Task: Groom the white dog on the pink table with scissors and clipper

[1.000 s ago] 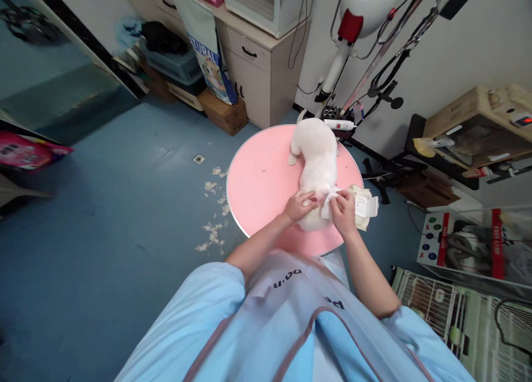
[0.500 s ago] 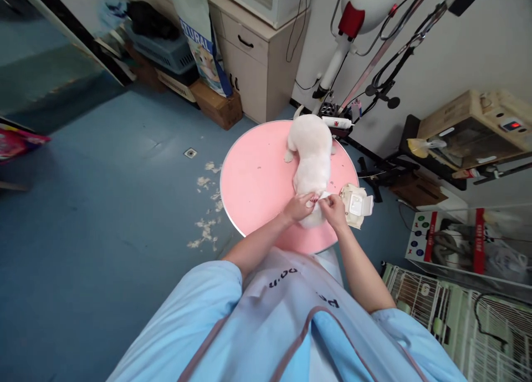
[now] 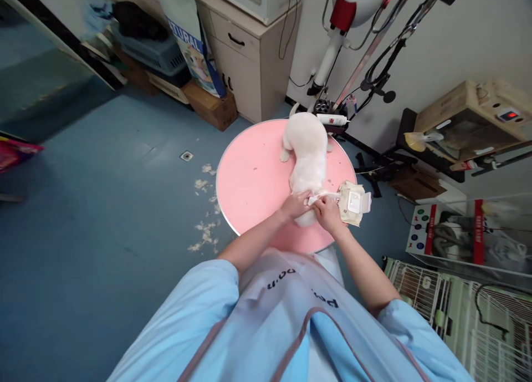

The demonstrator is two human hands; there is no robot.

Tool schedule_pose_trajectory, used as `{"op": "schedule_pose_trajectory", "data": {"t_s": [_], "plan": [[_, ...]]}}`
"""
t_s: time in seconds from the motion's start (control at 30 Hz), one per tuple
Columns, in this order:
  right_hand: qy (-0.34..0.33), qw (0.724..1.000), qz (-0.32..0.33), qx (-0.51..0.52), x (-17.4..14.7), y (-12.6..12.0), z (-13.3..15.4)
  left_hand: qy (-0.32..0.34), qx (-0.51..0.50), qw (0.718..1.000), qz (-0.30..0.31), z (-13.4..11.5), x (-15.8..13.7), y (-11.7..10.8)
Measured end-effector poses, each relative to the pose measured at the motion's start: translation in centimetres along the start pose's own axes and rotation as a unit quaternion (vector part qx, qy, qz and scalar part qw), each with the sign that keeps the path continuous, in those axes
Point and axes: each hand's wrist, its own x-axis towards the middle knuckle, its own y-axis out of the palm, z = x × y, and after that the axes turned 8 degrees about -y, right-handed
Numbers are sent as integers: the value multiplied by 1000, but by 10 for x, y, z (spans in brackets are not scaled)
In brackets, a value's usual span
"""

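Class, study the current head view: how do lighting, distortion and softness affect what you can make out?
Head view: the cabinet leans, as wide-angle distortion might cause; head view: the floor darkens toward the lower left; head view: the white animal shows little coat detail; head view: softness blurs the right hand's fingers into the white sheet.

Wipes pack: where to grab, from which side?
I'd pinch the wipes pack by the near edge of its body, coming from the near side: that edge looks flat and seems to overhang the pink table. Avoid the open lid, which juts out to the right.
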Motion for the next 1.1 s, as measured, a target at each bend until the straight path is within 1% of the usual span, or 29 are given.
{"op": "schedule_pose_trajectory", "data": {"t_s": [0.13, 0.23, 0.27, 0.33, 0.4, 0.47, 0.5, 0.53, 0.6, 0.67, 0.7, 0.77, 0.83, 0.93, 1.03, 1.1], "plan": [[34, 993, 30, 107, 10, 1, -19, -7, 31, 999, 35, 0, 0, 0], [56, 982, 66, 169, 13, 0, -30, -10, 27, 998, 47, 2, -2, 0], [67, 979, 57, 182, 12, -1, -31, -13, 21, 999, 43, 3, -2, 0], [79, 978, 7, 191, 10, 0, -30, -17, -1, 999, 37, 7, -2, -2], [62, 981, -34, 180, 7, 3, -25, -15, -33, 998, 49, 12, -2, -3], [37, 986, -28, 160, 5, 9, -16, -19, -81, 995, 63, 18, -1, -5], [33, 988, -24, 150, 5, 13, -12, -32, -109, 992, 62, 20, -2, -5], [34, 989, -27, 141, 5, 17, -9, -56, -139, 987, 50, 22, -2, -5], [35, 988, -56, 136, 6, 23, -3, -127, -190, 974, 2, 23, -3, -4], [30, 985, -86, 149, 7, 27, 0, -195, -208, 957, -60, 24, -4, -1], [29, 982, -97, 158, 9, 28, 1, -215, -207, 950, -86, 24, -5, 0], [31, 979, -105, 174, 11, 29, 2, -223, -211, 945, -110, 24, -3, 2], [37, 977, -102, 183, 14, 28, 3, -212, -245, 940, -110, 23, 0, 3], [50, 979, -98, 172, 17, 24, 6, -210, -318, 917, -121, 21, 5, 0], [62, 986, -77, 133, 20, 19, 14, -222, -369, 890, -149, 14, 8, -6], [79, 992, -54, 77, 22, 16, 25, -221, -386, 881, -159, 9, 9, -10]]}}
